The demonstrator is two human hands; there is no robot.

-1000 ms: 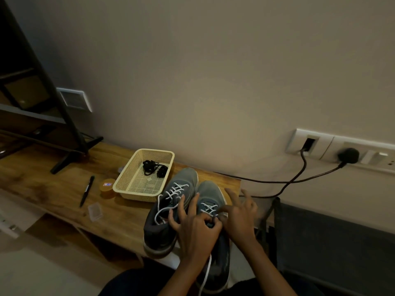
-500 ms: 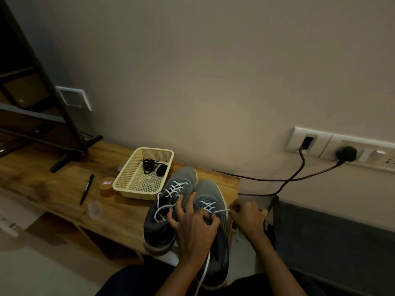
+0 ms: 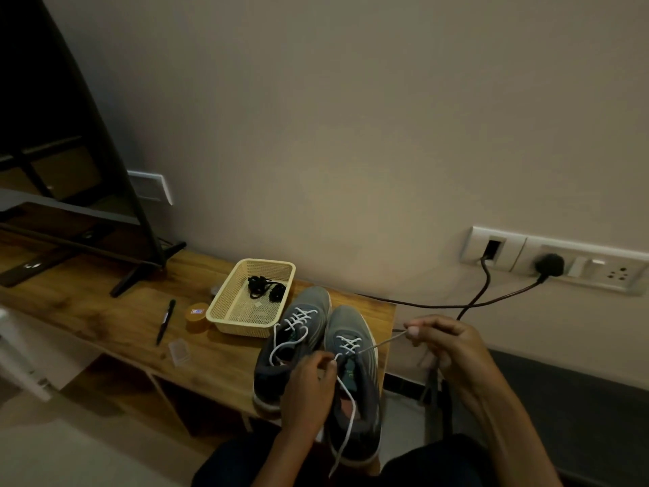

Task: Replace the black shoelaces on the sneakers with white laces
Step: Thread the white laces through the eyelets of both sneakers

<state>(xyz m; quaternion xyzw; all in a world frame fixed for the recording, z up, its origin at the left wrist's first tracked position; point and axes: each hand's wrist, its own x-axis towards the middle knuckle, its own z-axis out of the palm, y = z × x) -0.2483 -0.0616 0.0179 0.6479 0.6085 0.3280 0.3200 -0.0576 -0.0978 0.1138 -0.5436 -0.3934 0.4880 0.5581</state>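
Observation:
Two grey sneakers stand side by side at the right end of the wooden bench (image 3: 105, 321). The left sneaker (image 3: 296, 332) carries a white lace, loose at the top. On the right sneaker (image 3: 354, 388) a white lace (image 3: 347, 344) crosses the front eyelets. My right hand (image 3: 446, 349) pinches one end of that lace and holds it taut out to the right. My left hand (image 3: 309, 388) pinches the other end at the tongue; its tail hangs down toward me. The black laces (image 3: 265, 287) lie bundled in a cream basket (image 3: 224, 311).
A black pen (image 3: 165, 321), a small round orange tin (image 3: 196, 316) and a clear plastic case (image 3: 178, 351) lie left of the basket. A TV with its stand (image 3: 140, 268) fills the far left. Black cables (image 3: 474, 304) run from wall sockets (image 3: 548, 263) behind the sneakers.
My right hand has pulled its lace end out to the right, away from the sneaker, drawing it taut. My left hand has slid back slightly while keeping hold of the other end.

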